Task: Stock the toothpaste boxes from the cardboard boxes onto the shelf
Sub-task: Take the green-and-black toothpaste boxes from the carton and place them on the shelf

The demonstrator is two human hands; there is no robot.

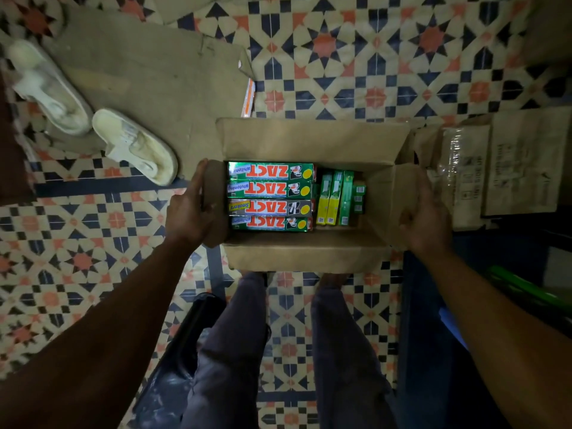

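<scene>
underfoot, a tiled floor [371,72] runs across the whole view in a star pattern of navy, orange and cream, in dim light. a flattened sheet of cardboard [139,72] lies on it toward ten o'clock, and a pair of pale shoes [136,147] sits on that sheet's near edge, toward nine o'clock. at three o'clock a taped carton [510,168] stands just beside the open cardboard box [303,252], which sits in the middle of the view with its flaps spread. grey trousers [232,351] fill six o'clock, the knees just under the box's near flap.

the left hand [188,209] grips the box's nine o'clock flap, thumb along the flap and fingers wrapped round its edge. the right hand [425,218] grips the three o'clock flap, fingers curled over its outer edge. whether the box rests on the floor or hangs lifted, i cannot tell.

between the two hands, inside the box, four toothpaste boxes [269,193] lie flat side by side on the nine o'clock side, printed "zact", untouched by either hand. beside them, toward three o'clock, smaller green and yellow packs [334,199] stand on end.
</scene>
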